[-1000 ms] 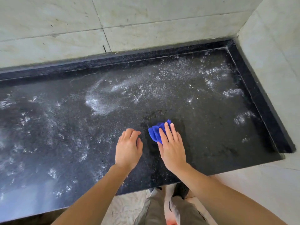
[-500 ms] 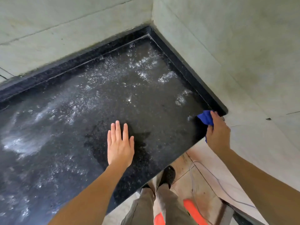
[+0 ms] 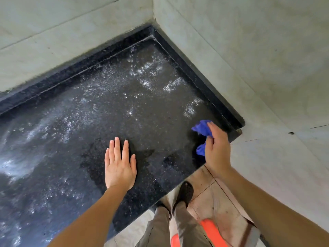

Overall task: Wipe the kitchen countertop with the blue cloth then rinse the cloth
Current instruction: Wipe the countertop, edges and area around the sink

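The black speckled countertop is wet, with white foamy streaks across its back and left parts. My right hand grips the crumpled blue cloth over the counter's front right corner; cloth bunches out above and below my fingers, and part of it is hidden by the hand. My left hand rests flat on the counter near the front edge, fingers straight and spread a little.
Pale tiled walls close off the counter at the back and right, meeting at a corner. A raised black lip runs along both walls. Below the front edge are my legs, a dark shoe and an orange object on the tiled floor.
My right hand swept the cloth from the counter's middle to its right front corner, then drew it slightly back onto the counter. My left hand flattened out. The view turned right.
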